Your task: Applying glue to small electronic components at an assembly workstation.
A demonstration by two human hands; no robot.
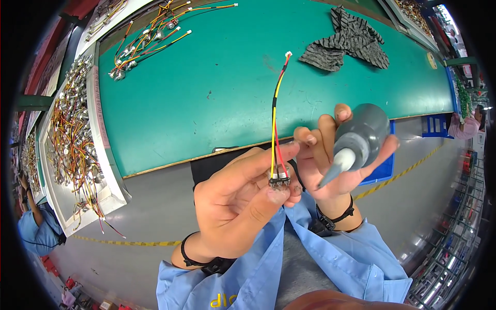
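Note:
My left hand pinches a small black part with metal pins between thumb and fingers. From it a wire lead of red, yellow and black strands rises, wrapped with black tape in places and ending in a white connector. Just to the right, my right hand is wrapped around a dark grey squeeze bottle. The bottle is tilted, its tapered nozzle pointing down and left, near the black part but apart from it. Both hands are in front of the table's near edge.
A green table spans the view, with a pile of wired components at its far left and a striped grey cloth at its far right. Left stands a tray full of wired parts. A blue bin is behind my right hand.

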